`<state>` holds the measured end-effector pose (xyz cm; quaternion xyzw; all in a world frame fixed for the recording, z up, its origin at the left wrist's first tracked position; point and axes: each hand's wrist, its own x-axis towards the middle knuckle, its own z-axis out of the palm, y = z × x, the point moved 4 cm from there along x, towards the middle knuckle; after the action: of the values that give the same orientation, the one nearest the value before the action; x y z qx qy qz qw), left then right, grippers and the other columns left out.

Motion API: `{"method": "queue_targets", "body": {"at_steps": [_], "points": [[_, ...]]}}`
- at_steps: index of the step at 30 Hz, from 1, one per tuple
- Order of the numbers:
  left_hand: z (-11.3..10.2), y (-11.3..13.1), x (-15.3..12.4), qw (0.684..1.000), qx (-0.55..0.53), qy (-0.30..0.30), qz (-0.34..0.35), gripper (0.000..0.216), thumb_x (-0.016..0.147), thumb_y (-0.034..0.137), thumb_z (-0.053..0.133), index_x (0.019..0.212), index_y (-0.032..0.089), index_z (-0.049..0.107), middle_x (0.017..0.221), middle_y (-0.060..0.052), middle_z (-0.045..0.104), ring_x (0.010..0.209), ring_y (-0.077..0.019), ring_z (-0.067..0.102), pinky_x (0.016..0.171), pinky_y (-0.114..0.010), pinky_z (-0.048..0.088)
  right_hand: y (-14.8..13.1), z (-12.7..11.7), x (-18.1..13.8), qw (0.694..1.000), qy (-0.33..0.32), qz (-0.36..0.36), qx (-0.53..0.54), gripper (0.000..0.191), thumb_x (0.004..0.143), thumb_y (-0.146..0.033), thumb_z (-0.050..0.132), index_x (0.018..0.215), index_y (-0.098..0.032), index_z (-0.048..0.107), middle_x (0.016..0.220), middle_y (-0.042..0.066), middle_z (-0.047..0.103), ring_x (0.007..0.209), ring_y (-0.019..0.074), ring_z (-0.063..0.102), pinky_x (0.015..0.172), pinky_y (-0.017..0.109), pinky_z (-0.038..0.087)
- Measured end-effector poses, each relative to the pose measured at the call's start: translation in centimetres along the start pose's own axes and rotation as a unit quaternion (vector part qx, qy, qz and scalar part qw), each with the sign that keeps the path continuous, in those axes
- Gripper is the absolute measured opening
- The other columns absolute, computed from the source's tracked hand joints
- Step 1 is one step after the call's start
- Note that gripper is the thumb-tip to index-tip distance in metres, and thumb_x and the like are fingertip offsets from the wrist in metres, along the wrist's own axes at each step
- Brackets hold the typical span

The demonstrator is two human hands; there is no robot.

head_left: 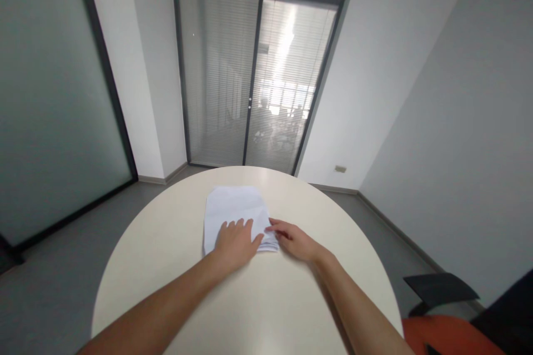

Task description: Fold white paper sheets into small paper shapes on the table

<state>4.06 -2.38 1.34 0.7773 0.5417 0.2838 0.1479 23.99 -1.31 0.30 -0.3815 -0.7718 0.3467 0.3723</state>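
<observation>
White folded paper [235, 202] lies flat on the round table, with several layers showing at its near right edge. My left hand [235, 243] rests palm down on the paper's near part, fingers spread and thumb out to the right. Beside the paper's right edge is my right hand [295, 239], its index finger and thumb at the edge and the other fingers curled under. Whether those fingertips pinch the paper or only touch it is hard to tell.
The cream round table [166, 283] fills the lower middle. An orange chair [447, 333] with a black armrest [441, 288] stands at the lower right. Beyond the table are a glass door with blinds [216, 77] and a wall socket [340, 168]. A frosted glass panel [50, 105] is at left.
</observation>
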Motion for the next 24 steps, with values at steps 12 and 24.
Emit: {"method": "queue_targets", "body": {"at_steps": [12,24], "points": [[1.8,-1.4,0.5,0.979,0.156,-0.129,0.021,0.054,0.090,0.044,0.048,0.143,0.033,0.050,0.164,-0.007,0.026,0.147,-0.0443,0.023,0.113,-0.066,0.023,1.8,0.2,-0.1,0.978,-0.003,0.034,-0.206,0.050,0.092,-0.028,0.055,0.141,-0.018,0.049,0.144,0.015,0.055,0.129,0.0263,0.055,0.112,0.048,0.040],[-2.8,-8.3,4.0,0.952,0.284,-0.024,-0.109,0.028,0.096,0.025,0.042,0.116,0.014,0.058,0.120,-0.017,0.059,0.112,-0.0295,0.059,0.091,-0.045,0.048,1.0,0.6,0.6,0.937,-0.061,0.083,-0.334,0.054,0.100,-0.042,0.037,0.144,-0.013,0.051,0.155,0.015,0.042,0.146,0.0268,0.035,0.121,0.043,0.026]]}}
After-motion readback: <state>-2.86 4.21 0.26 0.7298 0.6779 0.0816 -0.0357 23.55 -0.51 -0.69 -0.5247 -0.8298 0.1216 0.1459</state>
